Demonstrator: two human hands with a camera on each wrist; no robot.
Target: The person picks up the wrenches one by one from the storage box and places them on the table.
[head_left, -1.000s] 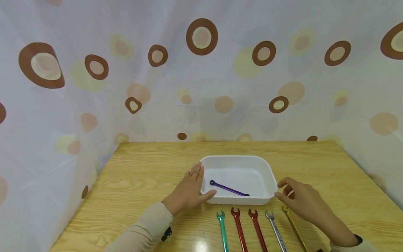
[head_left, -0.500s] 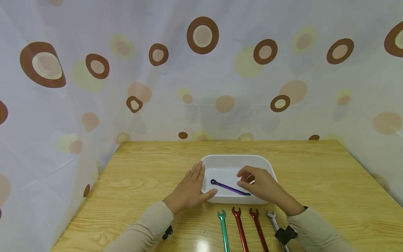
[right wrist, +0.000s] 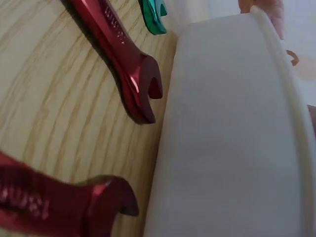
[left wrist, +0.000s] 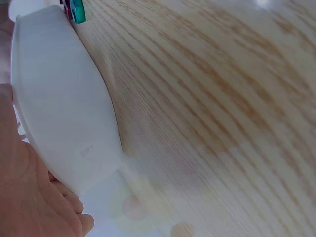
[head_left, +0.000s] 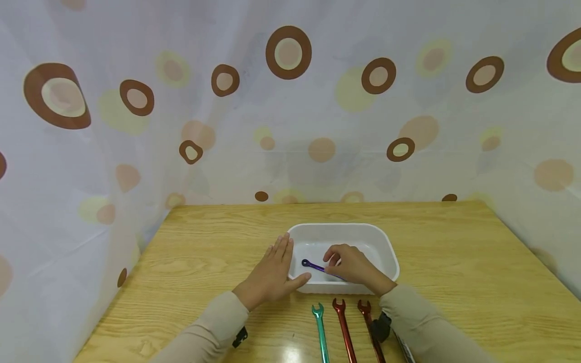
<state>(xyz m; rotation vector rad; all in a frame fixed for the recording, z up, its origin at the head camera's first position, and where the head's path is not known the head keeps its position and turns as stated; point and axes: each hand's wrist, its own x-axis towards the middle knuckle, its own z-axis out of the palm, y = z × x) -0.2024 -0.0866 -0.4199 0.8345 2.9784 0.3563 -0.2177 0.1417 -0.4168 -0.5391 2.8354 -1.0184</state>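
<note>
A white plastic tray point(head_left: 336, 288) stands on the wooden table with a purple wrench point(head_left: 313, 265) lying inside it. My left hand point(head_left: 271, 277) rests against the tray's left end, fingers straight along the rim and thumb over the front corner. In the left wrist view that hand point(left wrist: 29, 192) lies along the tray's wall point(left wrist: 64, 98). Inside the tray my right hand point(head_left: 355, 266) hovers low over the purple wrench, fingers bent and a gap showing between thumb and forefinger. Its palm hides the wrench's right end, and the right wrist view shows only the tray's outer wall point(right wrist: 222, 123).
In front of the tray lie a green wrench point(head_left: 321, 330), a red wrench point(head_left: 345, 330) and a second red wrench point(head_left: 373, 338), open ends toward it. The right sleeve point(head_left: 422, 322) mostly covers a silver wrench point(head_left: 404, 348). A patterned curtain point(head_left: 290, 116) hangs behind the table.
My right hand has moved left from beside the tray to over the purple wrench inside it. The right sleeve now hides the yellow wrench. My left hand keeps its place.
</note>
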